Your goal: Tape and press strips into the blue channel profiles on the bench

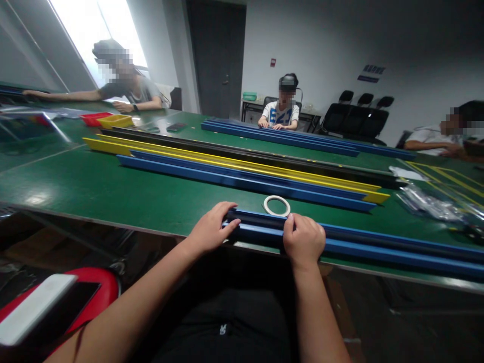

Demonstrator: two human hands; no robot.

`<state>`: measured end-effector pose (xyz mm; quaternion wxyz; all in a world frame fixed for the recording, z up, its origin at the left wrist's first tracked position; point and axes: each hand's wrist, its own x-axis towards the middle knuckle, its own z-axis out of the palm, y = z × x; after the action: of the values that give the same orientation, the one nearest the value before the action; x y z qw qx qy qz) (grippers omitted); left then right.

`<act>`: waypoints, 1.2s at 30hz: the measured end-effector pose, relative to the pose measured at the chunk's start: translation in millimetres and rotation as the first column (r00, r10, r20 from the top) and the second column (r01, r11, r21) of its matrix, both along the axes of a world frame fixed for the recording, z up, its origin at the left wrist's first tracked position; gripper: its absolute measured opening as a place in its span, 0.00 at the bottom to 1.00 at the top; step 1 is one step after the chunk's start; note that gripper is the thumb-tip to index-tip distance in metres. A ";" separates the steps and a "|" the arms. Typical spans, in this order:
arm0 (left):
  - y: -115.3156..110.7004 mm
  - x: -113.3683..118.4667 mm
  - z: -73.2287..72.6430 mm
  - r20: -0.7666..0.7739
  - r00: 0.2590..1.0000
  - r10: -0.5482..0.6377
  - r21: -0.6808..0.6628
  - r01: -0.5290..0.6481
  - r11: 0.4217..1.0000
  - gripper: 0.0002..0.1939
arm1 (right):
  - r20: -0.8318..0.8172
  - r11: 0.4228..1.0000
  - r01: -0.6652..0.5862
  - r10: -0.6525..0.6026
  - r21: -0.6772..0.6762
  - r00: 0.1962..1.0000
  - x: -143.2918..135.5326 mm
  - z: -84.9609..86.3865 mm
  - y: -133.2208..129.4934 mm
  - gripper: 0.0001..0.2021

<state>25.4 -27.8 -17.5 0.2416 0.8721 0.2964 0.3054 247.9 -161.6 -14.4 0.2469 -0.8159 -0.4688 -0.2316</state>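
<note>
The near blue rail (pixel 359 250) lies lengthwise along the close edge of the green bench (pixel 75 191), running out of view on the right; a dark channel shows between its blue edges. The left hand (pixel 212 227) has its grip closed loosely on the rail's left end, fingers over the far edge and thumb toward the near side; the right hand (pixel 304 239) is wrapped over the same rail further along, its grip closed firmly, thumb pointing away from the body.

The step in hand looks like steadying or lining up this rail; whether it is pressed down or about to be slid, I cannot tell. Any next move of it calls for both hands working together, since so long a piece could swing at its far end; the left grip would need care at the open end.

A white ring (pixel 265 205) lies flat just beyond the rail, near the right hand, so a push away from the body could nudge it; further across, the blue strips (pixel 242 182) and yellow strips (pixel 242 168) lie side by side, roughly parallel to each other, with neither hand on them.
</note>
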 end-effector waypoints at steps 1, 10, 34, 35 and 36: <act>0.9 -2.0 0.3 -0.017 1.000 -0.016 0.005 0.016 1.000 0.23 | -0.007 1.000 0.003 -0.003 -0.002 1.000 0.7 0.2 0.2 0.18; -5.5 3.3 -0.7 -0.163 0.987 0.006 0.115 0.013 0.993 0.29 | 0.020 0.999 0.048 -0.048 -0.016 0.999 2.2 1.7 3.5 0.18; -6.2 3.6 -3.8 -0.221 0.974 0.057 0.219 -0.007 0.976 0.21 | 0.056 0.998 0.042 -0.044 0.037 0.997 5.6 -3.3 6.3 0.16; -6.0 3.4 -4.2 -0.221 0.973 0.058 0.223 -0.007 0.975 0.22 | 0.058 0.998 0.044 -0.046 0.038 0.997 5.8 -3.7 6.4 0.16; -5.8 3.3 -4.6 -0.222 0.973 0.058 0.225 -0.007 0.974 0.22 | 0.060 0.998 0.046 -0.048 0.038 0.997 6.0 -4.2 6.4 0.16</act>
<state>28.6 -33.6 -22.1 0.1017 0.9178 0.3004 0.2388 253.9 -155.2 -18.5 0.2418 -0.8146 -0.4523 -0.2708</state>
